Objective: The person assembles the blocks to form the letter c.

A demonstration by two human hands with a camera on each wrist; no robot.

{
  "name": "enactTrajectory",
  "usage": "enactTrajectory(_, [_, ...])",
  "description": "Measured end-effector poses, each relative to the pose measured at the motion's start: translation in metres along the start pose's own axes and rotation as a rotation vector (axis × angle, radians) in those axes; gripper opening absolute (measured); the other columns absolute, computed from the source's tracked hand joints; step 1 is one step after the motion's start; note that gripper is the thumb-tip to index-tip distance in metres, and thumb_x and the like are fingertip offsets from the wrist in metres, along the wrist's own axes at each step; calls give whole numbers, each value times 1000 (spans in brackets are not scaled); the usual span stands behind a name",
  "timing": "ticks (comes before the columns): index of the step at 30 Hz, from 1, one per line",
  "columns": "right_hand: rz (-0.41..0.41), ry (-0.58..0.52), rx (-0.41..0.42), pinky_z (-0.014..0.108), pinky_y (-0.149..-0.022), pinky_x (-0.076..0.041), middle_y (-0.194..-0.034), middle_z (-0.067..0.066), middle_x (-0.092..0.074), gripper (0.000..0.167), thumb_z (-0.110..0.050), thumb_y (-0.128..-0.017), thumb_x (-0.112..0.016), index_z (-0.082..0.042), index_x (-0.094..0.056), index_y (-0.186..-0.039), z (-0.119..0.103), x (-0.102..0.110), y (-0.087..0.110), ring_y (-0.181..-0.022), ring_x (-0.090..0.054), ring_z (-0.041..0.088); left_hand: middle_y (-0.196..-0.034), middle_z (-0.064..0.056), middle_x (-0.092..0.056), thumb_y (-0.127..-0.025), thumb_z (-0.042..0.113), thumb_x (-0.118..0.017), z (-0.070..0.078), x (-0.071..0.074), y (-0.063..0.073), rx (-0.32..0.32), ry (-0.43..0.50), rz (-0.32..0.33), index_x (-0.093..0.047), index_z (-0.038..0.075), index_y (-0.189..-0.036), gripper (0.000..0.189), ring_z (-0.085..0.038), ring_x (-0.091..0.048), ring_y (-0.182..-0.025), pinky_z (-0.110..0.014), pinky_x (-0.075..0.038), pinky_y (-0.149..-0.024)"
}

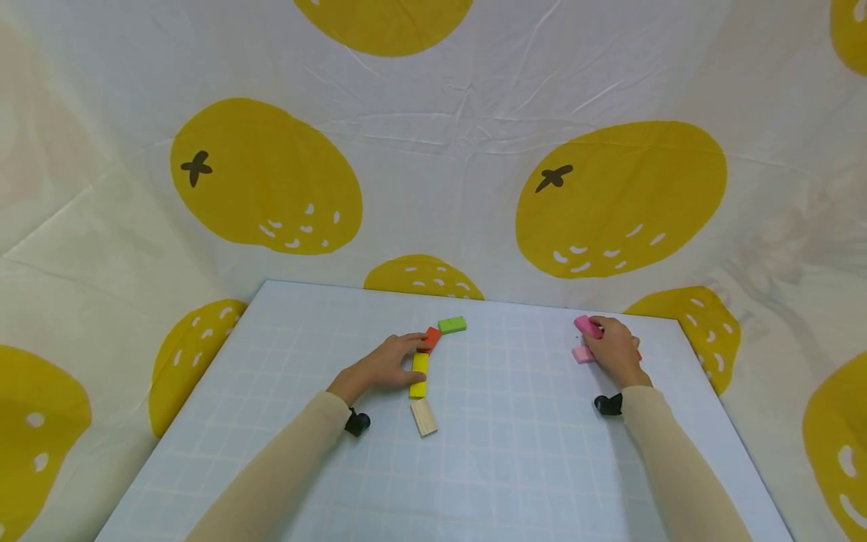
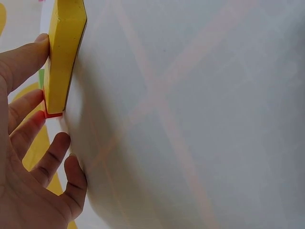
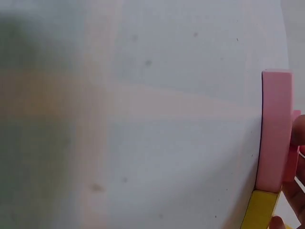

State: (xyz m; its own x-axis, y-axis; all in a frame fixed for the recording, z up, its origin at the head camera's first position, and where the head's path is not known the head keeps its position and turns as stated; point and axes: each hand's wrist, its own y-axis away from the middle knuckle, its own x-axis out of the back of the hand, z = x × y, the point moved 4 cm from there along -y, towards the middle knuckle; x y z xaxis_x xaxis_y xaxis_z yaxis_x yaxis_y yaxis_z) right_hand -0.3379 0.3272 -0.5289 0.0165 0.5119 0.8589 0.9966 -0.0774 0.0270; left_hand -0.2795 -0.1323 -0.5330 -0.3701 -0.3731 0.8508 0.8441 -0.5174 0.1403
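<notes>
Toward the back of the table my left hand lies with fingers spread along a row of blocks. Its thumb touches the side of a yellow block, and its fingertips are at a red block behind that. In the left wrist view the yellow block stands on its narrow side and mostly hides the red one. At the back right, my right hand pinches a bright pink block. A light pink block stands just below it, beside a yellow block in the right wrist view.
A green block lies behind the red one, and a plain wooden block continues the row toward the front. An orange-red piece peeks out right of my right hand. A fruit-print cloth hangs behind the light blue table.
</notes>
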Motion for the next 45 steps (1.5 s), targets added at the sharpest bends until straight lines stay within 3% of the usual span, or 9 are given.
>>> enactTrajectory(5, [-10,-33,-13,70,-102,-43,-147,29,-50,60,-28,-100,-64,-1,-47,-150,0,3,4,-127,-46,49,-165,1,-40,-93,42,-75,1,0,2,12,0,4,-56,22,-148,61,-32,-40,-147,-50,-35,-122])
enactTrajectory(13, [-16,-55,-10,66,-105,-46,-146,29,-49,60,-29,-102,-64,-1,-45,-151,2,2,9,-127,-47,47,-165,0,-40,-93,41,-75,2,1,4,14,7,9,-56,21,-148,61,-32,-39,-148,-51,-34,-122])
enactTrajectory(22, [31,-61,52,63,-106,-47,-140,30,-54,55,-27,-101,-65,1,-51,-146,-3,-2,21,-122,-50,45,-165,-1,-40,-93,41,-75,2,2,5,21,7,10,-56,21,-148,62,-32,-39,-148,-51,-34,-122])
enactTrajectory(26, [44,-58,85,60,-102,-51,-136,29,-57,53,-25,-100,-67,2,-54,-144,-3,-3,27,-115,-53,43,-165,0,-40,-93,41,-75,1,1,5,27,11,6,-56,22,-149,62,-33,-39,-148,-51,-34,-122])
enactTrajectory(33, [87,-71,170,45,-83,-57,-124,28,-62,46,-17,-97,-71,3,-61,-137,-14,-3,41,-98,-58,35,-164,-2,-40,-93,39,-76,2,2,4,-2,12,8,-56,20,-148,62,-33,-39,-148,-51,-34,-122])
enactTrajectory(45, [70,-109,199,54,-92,-59,-128,23,-65,45,-17,-96,-73,-1,-63,-137,-39,-9,74,-111,-60,37,-164,-3,-41,-93,38,-76,6,4,3,8,16,7,-56,19,-148,62,-33,-40,-147,-51,-35,-121])
